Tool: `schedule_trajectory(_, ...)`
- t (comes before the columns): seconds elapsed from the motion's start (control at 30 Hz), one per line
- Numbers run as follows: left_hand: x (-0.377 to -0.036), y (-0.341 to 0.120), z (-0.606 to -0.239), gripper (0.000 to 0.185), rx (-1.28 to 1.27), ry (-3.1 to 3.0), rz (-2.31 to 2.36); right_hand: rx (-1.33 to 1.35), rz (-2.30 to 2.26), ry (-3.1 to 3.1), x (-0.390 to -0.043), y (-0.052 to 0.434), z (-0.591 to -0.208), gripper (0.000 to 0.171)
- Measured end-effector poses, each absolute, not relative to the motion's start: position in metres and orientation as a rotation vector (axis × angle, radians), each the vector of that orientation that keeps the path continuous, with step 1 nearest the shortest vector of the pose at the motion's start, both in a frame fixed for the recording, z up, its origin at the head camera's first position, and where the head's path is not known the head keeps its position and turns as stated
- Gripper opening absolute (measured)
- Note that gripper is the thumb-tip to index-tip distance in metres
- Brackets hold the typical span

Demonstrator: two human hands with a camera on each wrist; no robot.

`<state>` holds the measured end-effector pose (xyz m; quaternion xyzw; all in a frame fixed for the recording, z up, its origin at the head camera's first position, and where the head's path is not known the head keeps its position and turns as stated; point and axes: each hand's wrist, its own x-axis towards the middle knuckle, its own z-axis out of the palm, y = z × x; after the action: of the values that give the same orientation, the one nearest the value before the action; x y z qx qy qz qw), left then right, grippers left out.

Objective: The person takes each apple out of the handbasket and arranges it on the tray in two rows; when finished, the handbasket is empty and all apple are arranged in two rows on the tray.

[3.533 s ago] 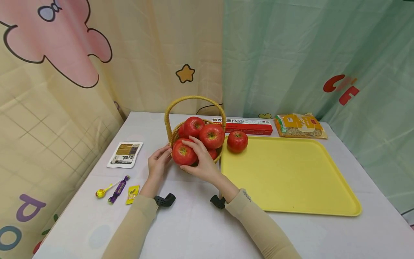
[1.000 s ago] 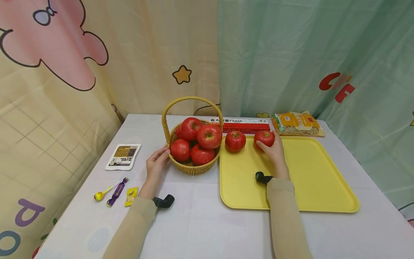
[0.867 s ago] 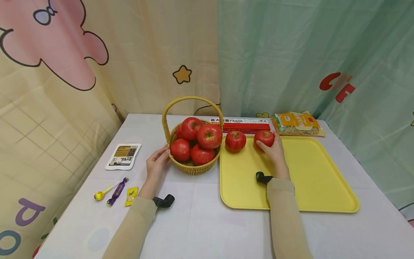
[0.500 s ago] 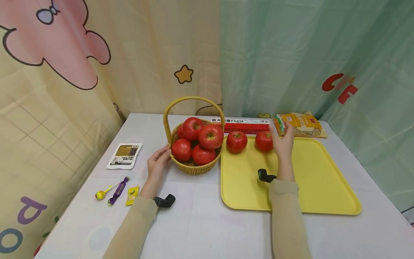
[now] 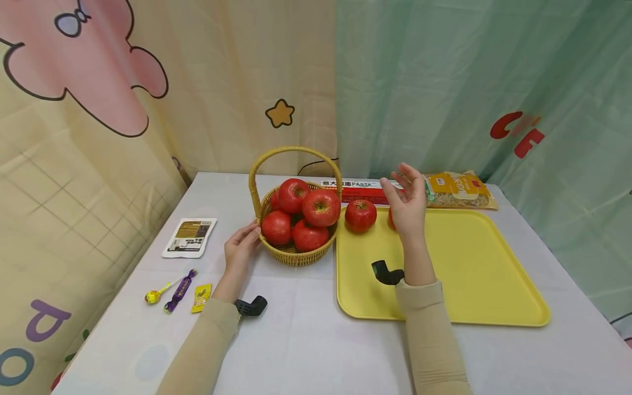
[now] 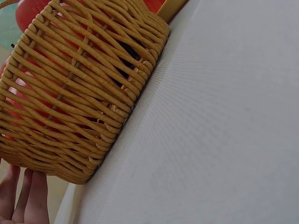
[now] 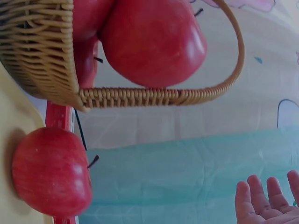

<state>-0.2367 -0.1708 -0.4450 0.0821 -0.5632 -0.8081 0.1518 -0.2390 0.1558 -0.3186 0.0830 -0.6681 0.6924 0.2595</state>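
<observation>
A wicker basket [image 5: 296, 258] with a tall arched handle holds several red apples [image 5: 321, 207]. My left hand [image 5: 239, 249] rests against the basket's left side, its fingers [image 6: 36, 198] touching the weave from outside in the left wrist view. Above the far-left part of the yellow tray [image 5: 469, 263], my right hand [image 5: 410, 203] is raised with nothing in it, fingers spread. One apple [image 5: 360, 215] sits in the tray's far-left corner. Right of it, a second apple [image 5: 391, 219] is mostly hidden behind my right hand. The right wrist view shows the fingers [image 7: 257, 196] clear of the basket.
Along the table's back lie a red pasta box [image 5: 362, 193] and an orange noodle bag [image 5: 459, 190]. At left are a white flat packet [image 5: 190, 237], a lollipop [image 5: 154, 296], a purple wrapped candy [image 5: 181, 291] and a small yellow packet [image 5: 201, 298]. Curtains hang behind.
My right hand carried an apple from the basket to the tray, let go of it beside the first, then lifted and moved left. My left hand has stayed at the basket.
</observation>
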Motion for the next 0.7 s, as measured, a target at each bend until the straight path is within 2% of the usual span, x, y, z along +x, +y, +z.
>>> schedule_trajectory(0.23, -0.237, -0.172, -0.445, 0.037, 0.251, -1.627, -2.32, 0.404, 1.821, -1.944, -0.24, 0.126, -0.33, 0.055)
schedule_trajectory(0.57, -0.235, -0.172, -0.444, 0.038, 0.254, -1.639, -2.321, 0.474, 1.726, -2.124, -0.243, 0.099, -0.347, 0.061)
schedule_trajectory(0.7, -0.235, -0.171, -0.443, 0.039, 0.25, -1.638, -2.323, 0.559, 1.723, -2.115, -0.234, 0.089, -0.342, 0.061)
